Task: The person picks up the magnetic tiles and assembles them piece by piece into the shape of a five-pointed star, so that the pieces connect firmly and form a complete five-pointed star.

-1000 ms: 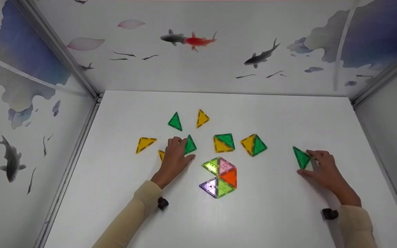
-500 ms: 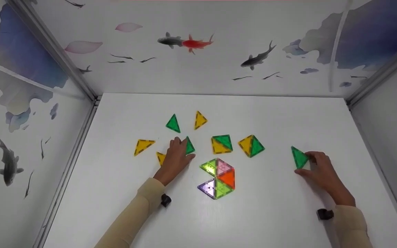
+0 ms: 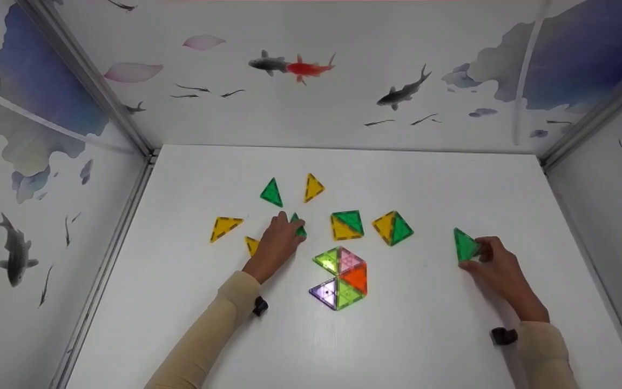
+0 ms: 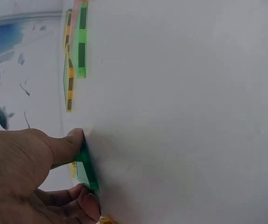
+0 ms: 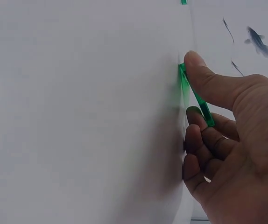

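My left hand [image 3: 276, 240] is over a green triangular magnetic tile [image 3: 298, 226] left of the table's middle. In the left wrist view, the thumb and fingertips pinch this green tile [image 4: 88, 170] at its ends. On the right, my right hand [image 3: 502, 273] grips another green triangular tile [image 3: 465, 246] by its edge. The right wrist view shows that tile [image 5: 197, 95] tilted between thumb and fingers. A yellow triangular tile [image 3: 251, 245] lies partly hidden by the left hand.
Yellow tiles [image 3: 225, 227] [image 3: 313, 188] and a green tile [image 3: 271, 193] lie loose around the left hand. Two green-and-yellow squares [image 3: 347, 225] [image 3: 393, 228] lie mid-table. In front, coloured triangles [image 3: 350, 294] form a hexagon with a gap at left. Printed walls enclose the white table [image 3: 408, 335].
The left thumb has moved up onto the green tile, covering more of it. My right hand has shifted slightly left, and its fingers have come further around its tile.
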{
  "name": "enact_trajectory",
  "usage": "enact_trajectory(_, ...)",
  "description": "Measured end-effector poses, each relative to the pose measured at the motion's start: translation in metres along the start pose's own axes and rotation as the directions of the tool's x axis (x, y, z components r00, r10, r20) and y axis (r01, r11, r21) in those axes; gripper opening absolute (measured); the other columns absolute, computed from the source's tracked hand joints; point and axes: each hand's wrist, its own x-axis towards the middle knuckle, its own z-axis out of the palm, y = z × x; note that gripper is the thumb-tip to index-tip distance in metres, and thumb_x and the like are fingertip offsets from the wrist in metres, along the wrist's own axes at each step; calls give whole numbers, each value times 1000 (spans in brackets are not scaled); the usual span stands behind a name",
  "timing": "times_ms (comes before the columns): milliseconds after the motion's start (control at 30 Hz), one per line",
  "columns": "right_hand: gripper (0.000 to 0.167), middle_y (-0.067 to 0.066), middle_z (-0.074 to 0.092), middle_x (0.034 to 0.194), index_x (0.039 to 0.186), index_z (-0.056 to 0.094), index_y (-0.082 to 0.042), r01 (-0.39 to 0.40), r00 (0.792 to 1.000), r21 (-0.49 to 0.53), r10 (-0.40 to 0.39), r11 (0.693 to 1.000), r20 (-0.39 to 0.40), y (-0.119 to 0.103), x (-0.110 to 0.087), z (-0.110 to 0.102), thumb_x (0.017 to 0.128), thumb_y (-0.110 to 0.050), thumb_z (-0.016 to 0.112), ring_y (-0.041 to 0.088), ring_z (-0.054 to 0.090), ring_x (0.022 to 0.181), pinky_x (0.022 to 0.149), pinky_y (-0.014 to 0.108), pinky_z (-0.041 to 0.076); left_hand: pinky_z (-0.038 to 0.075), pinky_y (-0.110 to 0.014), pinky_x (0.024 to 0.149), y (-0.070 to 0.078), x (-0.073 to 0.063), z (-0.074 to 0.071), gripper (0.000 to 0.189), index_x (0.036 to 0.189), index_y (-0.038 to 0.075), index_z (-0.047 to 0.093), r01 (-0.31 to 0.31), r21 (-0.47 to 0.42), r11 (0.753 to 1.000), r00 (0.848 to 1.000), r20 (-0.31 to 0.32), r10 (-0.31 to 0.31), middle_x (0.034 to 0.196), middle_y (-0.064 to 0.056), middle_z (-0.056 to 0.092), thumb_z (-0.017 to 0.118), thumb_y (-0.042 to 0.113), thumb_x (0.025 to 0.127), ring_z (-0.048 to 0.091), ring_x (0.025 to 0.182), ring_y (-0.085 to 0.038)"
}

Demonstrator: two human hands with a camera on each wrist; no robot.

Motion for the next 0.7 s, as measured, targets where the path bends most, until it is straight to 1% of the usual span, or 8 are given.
enact_trajectory(100,58,18,66,117,144,55,3,9,1000,33,-8,999,-24,-2,-2,2,103,-27,82,25,55,103,80,14,45,56,-42,108,-1,0,-3,44,150,6,64,-29,28,999,1000,13,28,130,-20,58,67,29,113,58,113,-30)
enact_trajectory(233,49,16,68,117,140,59,2,11,999,65,-8,998,-47,-4,-4,6,105,-24,79,21,55,100,80,13,46,60,-42,96,-1,3,-10,40,143,-1,63,-69,58,996,998,16,68,117,-22,64,65,26,113,61,96,-30)
enact_trajectory(333,45,18,69,119,138,62,2,12,997,95,-5,995,-71,-6,-5,9,105,-23,79,17,57,100,81,12,47,61,-40,84,1,6,-16,37,137,-4,61,-41,21,999,999,26,41,103,-19,65,64,24,113,59,85,-27)
enact_trajectory(433,40,19,72,119,134,65,3,18,995,134,-4,991,-103,-9,-6,13,105,-20,78,10,61,99,81,12,49,60,-39,78,4,8,-22,30,129,-6,61,33,-59,998,998,53,-30,94,-16,63,63,19,112,59,81,-26)
enact_trajectory(500,36,20,73,119,132,67,3,22,992,166,-1,986,-127,-12,-6,17,105,-18,78,6,63,98,80,13,51,62,-38,83,5,8,-23,27,128,-6,62,83,-99,992,994,74,-76,96,-15,65,63,15,111,62,84,-26)
enact_trajectory(567,34,21,73,118,131,68,4,23,990,213,8,977,-144,-16,-6,20,105,-17,78,4,65,96,78,16,54,63,-40,92,6,7,-24,28,132,-7,62,114,-134,984,991,79,-104,103,-16,69,62,11,111,65,90,-26)
enact_trajectory(633,34,21,73,118,130,67,5,19,988,274,24,961,-153,-21,-6,25,105,-16,77,4,68,95,78,17,57,61,-41,98,5,4,-24,30,137,-6,63,121,-171,978,992,64,-111,111,-17,72,62,8,111,64,95,-27)
enact_trajectory(700,34,22,74,115,130,66,7,13,987,355,45,935,-154,-26,-5,31,105,-13,77,7,71,93,78,21,60,61,-42,99,3,1,-22,33,140,-6,64,111,-218,970,994,25,-108,116,-17,73,64,5,109,63,96,-27)
